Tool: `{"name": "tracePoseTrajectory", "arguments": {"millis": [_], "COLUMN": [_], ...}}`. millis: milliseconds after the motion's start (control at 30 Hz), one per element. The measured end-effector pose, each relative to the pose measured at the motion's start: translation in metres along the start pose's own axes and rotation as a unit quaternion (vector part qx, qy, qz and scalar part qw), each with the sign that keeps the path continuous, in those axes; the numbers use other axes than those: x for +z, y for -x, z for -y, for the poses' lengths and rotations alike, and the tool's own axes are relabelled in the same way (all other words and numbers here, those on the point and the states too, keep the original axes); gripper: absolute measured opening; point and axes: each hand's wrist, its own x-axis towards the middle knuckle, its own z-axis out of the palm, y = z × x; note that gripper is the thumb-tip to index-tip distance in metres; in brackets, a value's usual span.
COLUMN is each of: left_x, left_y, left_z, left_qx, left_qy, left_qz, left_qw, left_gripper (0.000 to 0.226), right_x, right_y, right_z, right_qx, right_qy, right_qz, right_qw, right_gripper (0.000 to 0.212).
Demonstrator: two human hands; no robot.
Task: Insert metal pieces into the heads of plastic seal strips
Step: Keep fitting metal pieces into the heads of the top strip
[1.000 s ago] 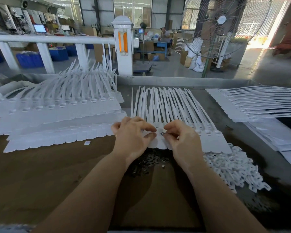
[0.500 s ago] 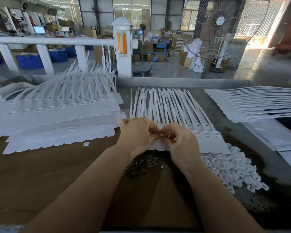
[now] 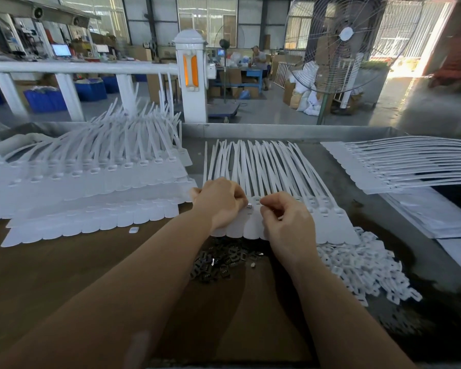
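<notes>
We see a big stack of white seal strips [image 3: 91,182] fanned out at the far left of the table [image 3: 64,275], which we judge to be finished or at least handled, though we cannot tell from here whether their heads carry metal. At the far right lies another flat sheaf of strips [image 3: 399,166], well apart from the hands; we take it for stock waiting its turn. Between them, the row in work [image 3: 264,166] lies spread with its heads towards us, and we judge the job to be somewhere in the middle of this row, with the heads to the right left to fill.

Near us sits a dark heap of metal pieces [image 3: 218,262], and to its right a heap of small white plastic parts [image 3: 357,267].

Our left hand [image 3: 218,206] is curled, fingertips pinching a small shiny metal piece [image 3: 249,206] right at a strip head. Our right hand [image 3: 288,225] is curled too, resting on the neighbouring heads; whether it pinches anything we cannot tell
</notes>
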Motion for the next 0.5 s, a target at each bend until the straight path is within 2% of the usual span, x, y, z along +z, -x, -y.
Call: {"name": "tracePoseTrajectory", "arguments": {"millis": [133, 300, 500], "left_x": [-0.0023, -0.0067, -0.0087], "left_y": [-0.0067, -0.0075, -0.007], "left_z": [-0.003, -0.0038, -0.0034], "left_qx": [-0.02, -0.039, -0.063], "left_qy": [0.006, 0.1, 0.164], "left_qz": [0.039, 0.088, 0.07], "left_qw": [0.999, 0.99, 0.982], "left_gripper": [0.018, 0.007, 0.011], "right_x": [-0.0001, -0.0002, -0.0005], "right_y": [-0.0014, -0.0021, -0.002], "right_z": [-0.0009, -0.0009, -0.0005], "right_qx": [0.005, 0.011, 0.013], "right_qy": [0.003, 0.01, 0.013], "right_qz": [-0.002, 0.003, 0.001], "right_qw": [1.0, 1.0, 1.0], "right_gripper": [0.011, 0.013, 0.013]}}
